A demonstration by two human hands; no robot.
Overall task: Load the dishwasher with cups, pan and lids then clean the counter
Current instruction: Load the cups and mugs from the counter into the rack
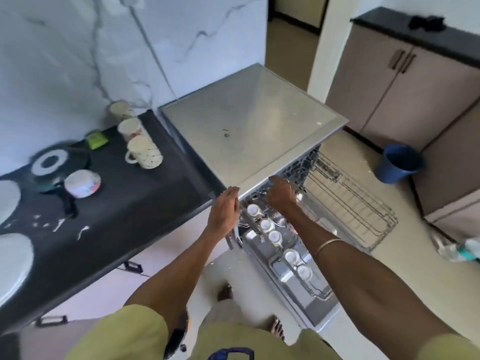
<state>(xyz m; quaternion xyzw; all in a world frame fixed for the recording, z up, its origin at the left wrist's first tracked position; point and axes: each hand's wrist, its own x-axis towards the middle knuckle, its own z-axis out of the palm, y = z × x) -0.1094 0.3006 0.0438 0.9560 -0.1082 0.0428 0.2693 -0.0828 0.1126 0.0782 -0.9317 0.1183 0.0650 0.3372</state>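
Five upturned cups [275, 236] sit in the dishwasher's [249, 126] upper rack, just below both hands. Right hand [281, 194] curls its grip on the rack's far end; left hand [224, 211] rests straight-fingered against the dishwasher's corner. Three more cups [144, 152] stand on the dark surface [124, 211].

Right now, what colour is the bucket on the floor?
Blue; the bucket shows best in the head view.

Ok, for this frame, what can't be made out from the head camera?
- Right hand: fingers reach under the steel dishwasher top, so its hold is hidden.
- Dark round pan on the black counter: motion-blurred, contents unclear.
- White plates: cut off by the left edge.
- White upturned cups in the rack: markings too small.
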